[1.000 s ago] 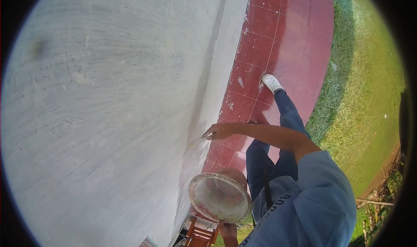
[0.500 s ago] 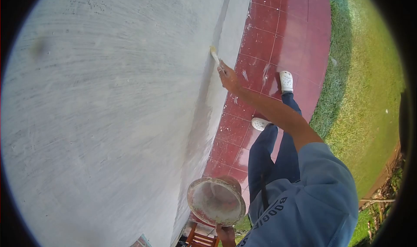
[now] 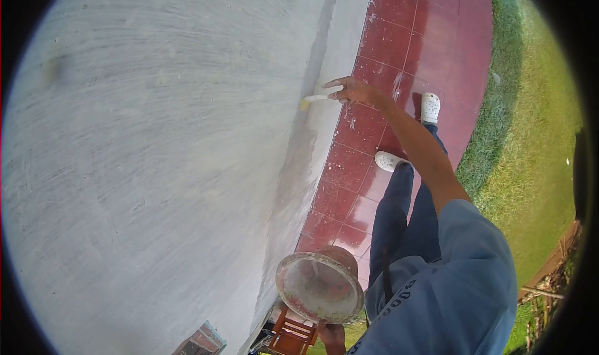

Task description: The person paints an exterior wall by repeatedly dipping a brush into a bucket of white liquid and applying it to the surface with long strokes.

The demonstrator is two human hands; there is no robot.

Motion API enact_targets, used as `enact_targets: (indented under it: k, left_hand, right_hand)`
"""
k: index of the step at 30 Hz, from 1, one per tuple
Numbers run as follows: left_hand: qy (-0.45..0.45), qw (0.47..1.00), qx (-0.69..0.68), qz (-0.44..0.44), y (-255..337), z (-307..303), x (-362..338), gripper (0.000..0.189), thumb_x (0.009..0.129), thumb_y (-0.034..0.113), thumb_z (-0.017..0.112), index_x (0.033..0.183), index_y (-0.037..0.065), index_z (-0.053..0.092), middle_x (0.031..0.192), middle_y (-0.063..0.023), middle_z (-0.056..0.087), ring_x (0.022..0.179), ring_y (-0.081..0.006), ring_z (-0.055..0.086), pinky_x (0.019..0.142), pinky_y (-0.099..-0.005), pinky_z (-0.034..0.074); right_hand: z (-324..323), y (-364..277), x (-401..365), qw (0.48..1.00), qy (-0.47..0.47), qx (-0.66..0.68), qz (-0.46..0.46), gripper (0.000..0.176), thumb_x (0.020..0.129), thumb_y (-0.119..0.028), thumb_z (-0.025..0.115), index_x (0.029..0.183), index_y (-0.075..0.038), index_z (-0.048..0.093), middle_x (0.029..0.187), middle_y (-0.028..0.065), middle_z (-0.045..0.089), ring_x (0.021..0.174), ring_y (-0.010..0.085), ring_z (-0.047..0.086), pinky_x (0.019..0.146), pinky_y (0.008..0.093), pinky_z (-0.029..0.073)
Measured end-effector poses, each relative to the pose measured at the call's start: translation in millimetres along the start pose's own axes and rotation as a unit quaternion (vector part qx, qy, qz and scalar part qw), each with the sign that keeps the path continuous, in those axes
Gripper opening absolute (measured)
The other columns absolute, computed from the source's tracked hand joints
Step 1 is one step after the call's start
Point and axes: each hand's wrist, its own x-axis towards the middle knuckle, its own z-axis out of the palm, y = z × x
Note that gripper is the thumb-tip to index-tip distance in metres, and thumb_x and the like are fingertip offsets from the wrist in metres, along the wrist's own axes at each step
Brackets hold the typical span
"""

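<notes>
My right hand (image 3: 355, 92) reaches out on a bare arm and grips a small paintbrush (image 3: 315, 98). The brush's pale bristle tip touches the lower part of the grey-white wall (image 3: 156, 168), near where it meets the floor. My left hand (image 3: 332, 336) is at the bottom edge, only partly in view. It holds a paint-stained round bucket (image 3: 319, 286) from below, close to the wall. The bucket's inside is smeared white. I wear a blue shirt, dark blue trousers and white shoes (image 3: 430, 107).
Red floor tiles (image 3: 424, 37) with white splashes run along the wall's foot. A lawn (image 3: 530, 136) borders the tiles on the right. A wooden stool or chair (image 3: 292, 336) stands under the bucket at the bottom edge.
My right hand swept the brush along the wall's lower part away from me, then turned it sideways against the wall. Both feet stepped forward. The bucket stayed roughly in place.
</notes>
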Motion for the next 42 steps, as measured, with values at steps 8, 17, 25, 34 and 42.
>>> enact_targets:
  k: [8, 17, 25, 34, 42]
  left_hand:
    - [-0.005, 1.000, -0.002, 0.012, 0.1, -15.8, 1.5, 0.071, 0.074, 0.015, 0.061, 0.141, 0.005, 0.041, 0.140, -0.0130, 0.050, 0.129, -0.0289, 0.047, 0.110, -0.0467, 0.035]
    - [-0.003, 1.000, -0.020, 0.011, 2.9, 16.9, -10.3, 0.070, 0.073, 0.011, 0.057, 0.141, 0.002, 0.040, 0.139, -0.0120, 0.049, 0.128, -0.0304, 0.046, 0.109, -0.0500, 0.034]
    - [-0.047, 0.999, -0.020, 0.015, 4.0, 18.0, -12.2, 0.072, 0.074, 0.012, 0.059, 0.143, 0.005, 0.040, 0.141, -0.0121, 0.048, 0.130, -0.0295, 0.044, 0.110, -0.0494, 0.033]
    - [-0.041, 0.998, 0.004, -0.040, 5.1, -20.5, 3.1, 0.071, 0.076, 0.021, 0.061, 0.142, 0.005, 0.039, 0.140, -0.0121, 0.050, 0.128, -0.0292, 0.046, 0.109, -0.0489, 0.036]
    - [-0.102, 0.990, 0.063, 0.076, 16.0, 60.0, -48.7, 0.066, 0.080, 0.021, 0.060, 0.140, 0.003, 0.041, 0.138, -0.0141, 0.050, 0.127, -0.0297, 0.048, 0.108, -0.0465, 0.036]
  right_hand:
    - [-6.0, 24.3, 36.0, 0.818, 0.465, 0.270, -0.205, 0.047, 0.103, -0.029, 0.046, 0.146, -0.010, 0.041, 0.073, -0.0043, 0.044, 0.059, 0.0049, 0.038, 0.053, 0.0212, 0.038]
    - [271.9, 155.2, -100.2, 0.960, -0.186, -0.114, -0.173, 0.047, 0.096, -0.024, 0.053, 0.141, -0.012, 0.048, 0.119, 0.0241, 0.062, 0.100, 0.0377, 0.065, 0.093, 0.0430, 0.049]
    - [-19.8, 0.0, 26.5, 0.993, 0.011, -0.107, -0.039, 0.054, 0.085, -0.024, 0.072, 0.135, -0.013, 0.055, 0.077, 0.0021, 0.060, 0.066, 0.0108, 0.052, 0.056, 0.0272, 0.042]
    - [27.7, 22.2, 43.8, 0.844, 0.512, 0.005, -0.160, 0.051, 0.102, -0.030, 0.044, 0.147, -0.010, 0.031, 0.090, 0.0323, 0.064, 0.086, 0.0491, 0.064, 0.073, 0.0523, 0.050]
    - [282.7, 167.6, -120.4, 0.866, -0.426, -0.230, -0.124, 0.050, 0.074, -0.014, 0.055, 0.123, -0.013, 0.062, 0.105, 0.0150, 0.068, 0.099, 0.0294, 0.064, 0.082, 0.0451, 0.049]
